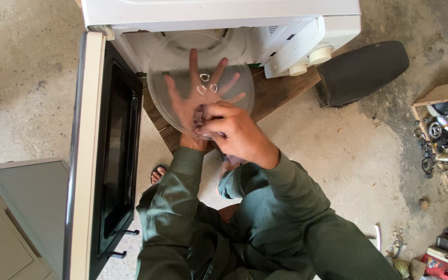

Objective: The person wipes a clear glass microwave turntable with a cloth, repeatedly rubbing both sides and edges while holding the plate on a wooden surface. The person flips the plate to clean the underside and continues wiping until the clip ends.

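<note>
Just above the middle of the frame, your left hand [195, 101] lies spread flat under the round glass turntable plate [167, 98], fingers apart and showing through the glass. Your right hand [237, 135] is closed, fingers together, on the plate's near rim. Behind it the white microwave oven [286, 31] stands on a wooden stand [281, 93], its door [97, 155] swung open at left.
</note>
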